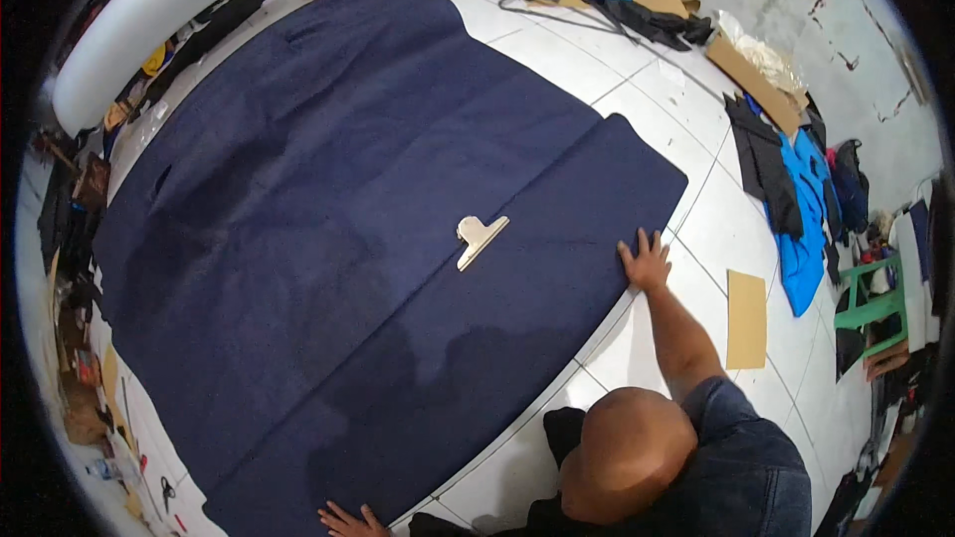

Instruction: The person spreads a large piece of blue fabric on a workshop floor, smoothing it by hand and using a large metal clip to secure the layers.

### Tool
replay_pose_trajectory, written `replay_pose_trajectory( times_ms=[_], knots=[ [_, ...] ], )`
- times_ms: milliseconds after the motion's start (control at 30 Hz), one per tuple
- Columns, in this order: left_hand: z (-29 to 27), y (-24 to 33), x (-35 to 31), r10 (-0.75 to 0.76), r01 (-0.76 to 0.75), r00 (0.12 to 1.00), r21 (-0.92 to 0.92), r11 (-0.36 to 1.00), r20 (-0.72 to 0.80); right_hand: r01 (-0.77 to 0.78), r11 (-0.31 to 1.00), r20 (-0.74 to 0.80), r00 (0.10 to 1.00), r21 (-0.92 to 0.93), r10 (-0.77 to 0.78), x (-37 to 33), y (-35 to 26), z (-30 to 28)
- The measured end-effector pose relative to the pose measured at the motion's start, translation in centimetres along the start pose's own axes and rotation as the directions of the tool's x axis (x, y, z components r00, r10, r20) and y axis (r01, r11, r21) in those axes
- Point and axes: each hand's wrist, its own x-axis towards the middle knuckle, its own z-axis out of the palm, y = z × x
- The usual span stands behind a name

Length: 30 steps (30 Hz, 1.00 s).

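Observation:
Neither of my own hands shows. A large dark navy cloth lies spread over the floor, with a long straight fold or overlapping edge running diagonally across it. On that line rests a metal bulldog clip, with no hand touching it. At the lower right a person in a dark shirt bends over the cloth's near edge. That person's right hand presses flat, fingers spread, at the cloth's right edge. Another spread hand lies by the bottom edge, seemingly the same person's left; its forearm is cut off.
White floor tiles surround the cloth. A cardboard piece lies to the right, near blue fabric and a green plastic stool. A thick white roll stands out at upper left. Scissors lie at lower left.

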Motion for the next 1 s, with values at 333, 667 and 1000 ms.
replay_pose_trajectory(
  times_ms=[333, 667, 1000],
  knots=[
    [0.3, -1.8, 1.3, 0.039, -0.048, 0.996, 0.101, 0.994, 0.086, 0.112, 0.991, -0.337, 0.933, -0.069, -0.128, 4.5, -3.6, -3.0],
    [-6.5, 2.4, 8.4, -0.226, 0.222, 0.750, 0.084, 0.971, 0.622, 0.939, 0.341, -0.196, 0.343, 0.042, -0.919, -6.1, -24.4, 2.5],
    [-7.3, 2.6, 7.7, -0.201, 0.203, 0.768, 0.066, 0.977, 0.609, 0.902, 0.393, 0.009, 0.398, 0.178, -0.917, -4.6, -30.5, -0.4]
  ],
)
